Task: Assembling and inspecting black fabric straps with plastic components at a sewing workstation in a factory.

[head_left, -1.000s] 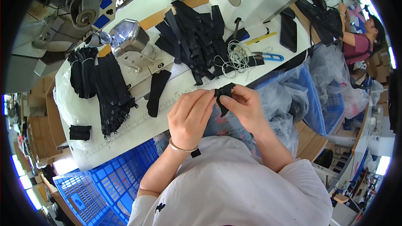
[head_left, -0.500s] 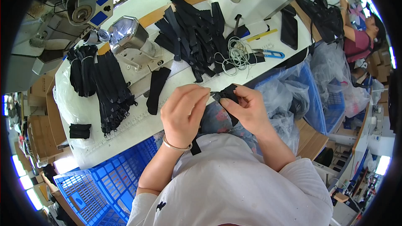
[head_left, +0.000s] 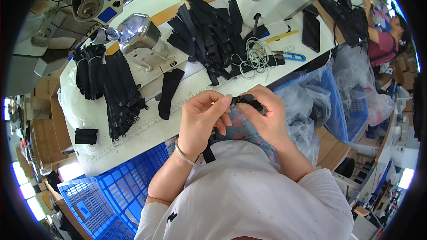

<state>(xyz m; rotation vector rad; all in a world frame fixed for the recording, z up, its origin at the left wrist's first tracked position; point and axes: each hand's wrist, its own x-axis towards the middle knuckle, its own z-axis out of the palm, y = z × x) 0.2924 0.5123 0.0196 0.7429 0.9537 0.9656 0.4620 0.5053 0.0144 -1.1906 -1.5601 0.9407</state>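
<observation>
A white worktable slants across a crowded workroom. Brown cardboard boxes stand at left, a wood-grained surface at lower right. Bright white panels — windows or lamps, unclear — glow along both edges.

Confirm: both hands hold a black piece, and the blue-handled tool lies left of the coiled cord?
No: in the head view, the blue-handled tool lies right of the coiled cord. Left hand and right hand hold the black piece.

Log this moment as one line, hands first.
left hand: pinching black piece | right hand: gripping same piece | table: black zipper pile, pale cord, blue-handled snips
</observation>
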